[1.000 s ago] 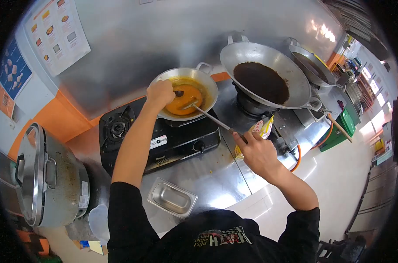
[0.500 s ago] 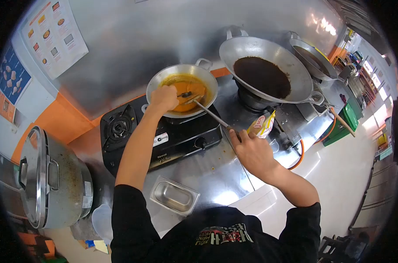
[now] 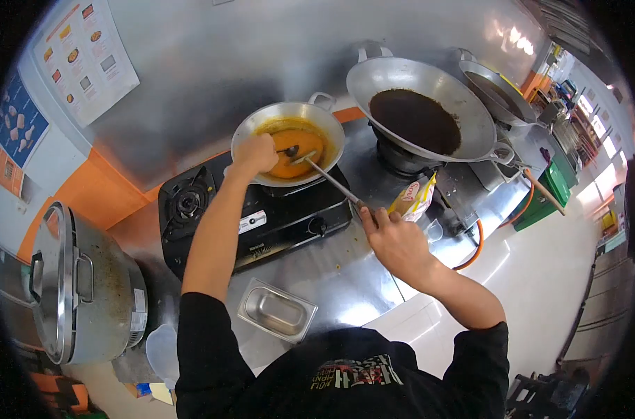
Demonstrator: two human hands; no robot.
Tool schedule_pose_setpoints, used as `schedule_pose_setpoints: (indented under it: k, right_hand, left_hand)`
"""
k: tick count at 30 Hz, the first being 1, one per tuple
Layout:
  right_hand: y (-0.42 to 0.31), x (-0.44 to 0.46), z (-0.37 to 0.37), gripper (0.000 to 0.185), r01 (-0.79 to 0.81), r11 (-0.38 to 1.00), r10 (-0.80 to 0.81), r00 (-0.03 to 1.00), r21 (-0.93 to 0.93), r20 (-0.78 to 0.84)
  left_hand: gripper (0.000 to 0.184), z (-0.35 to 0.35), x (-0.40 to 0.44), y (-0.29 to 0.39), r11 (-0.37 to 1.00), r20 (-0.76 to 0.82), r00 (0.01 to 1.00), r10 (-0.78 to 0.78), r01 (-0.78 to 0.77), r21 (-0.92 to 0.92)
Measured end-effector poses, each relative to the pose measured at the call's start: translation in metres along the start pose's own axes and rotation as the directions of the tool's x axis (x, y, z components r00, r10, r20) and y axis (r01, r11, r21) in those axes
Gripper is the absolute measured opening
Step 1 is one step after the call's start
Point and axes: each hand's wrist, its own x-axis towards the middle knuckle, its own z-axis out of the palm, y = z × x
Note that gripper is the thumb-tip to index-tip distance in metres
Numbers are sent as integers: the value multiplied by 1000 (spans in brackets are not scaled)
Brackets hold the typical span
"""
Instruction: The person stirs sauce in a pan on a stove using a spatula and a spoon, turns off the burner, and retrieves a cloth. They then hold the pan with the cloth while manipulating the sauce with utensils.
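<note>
A metal wok (image 3: 239, 130) with orange liquid (image 3: 289, 167) sits on the right burner of a black gas stove (image 3: 289, 230). My left hand (image 3: 257, 153) is closed over the wok's left side, around a small spoon (image 3: 290, 150) whose dark bowl shows above the liquid. My right hand (image 3: 394, 241) grips the long handle of a metal ladle (image 3: 331, 180); its head reaches into the liquid beside the spoon. Just beyond my right hand a yellow and white packet (image 3: 414, 199) leans on the counter.
A large wok (image 3: 475, 115) of dark liquid stands right of the stove, another wok (image 3: 527, 112) beyond. A metal container (image 3: 277, 311) lies in front of the stove. On the left are a large lidded pot (image 3: 101, 293) and a translucent tub (image 3: 162, 353).
Both hands have shifted slightly over the wok, and the spoon and ladle head have moved within it. The view has tilted a little. Both grips stay closed.
</note>
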Motion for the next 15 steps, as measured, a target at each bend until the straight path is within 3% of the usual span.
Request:
schedule_pose_setpoints:
  k: [4, 7, 15]
  right_hand:
    - [0, 2, -1, 43, 17, 1000, -17, 999, -9, -39]
    - [2, 2, -2, 51, 10, 1000, -10, 1000, -6, 15]
    - [6, 1, 2, 50, 19, 1000, -19, 1000, 1, 13]
  left_hand:
    - [20, 10, 4, 12, 992, 0, 1000, 29, -29, -121]
    - [20, 17, 12, -6, 979, 23, 994, 110, -105, -173]
    - [21, -32, -24, -14, 990, 71, 993, 96, -102, 94]
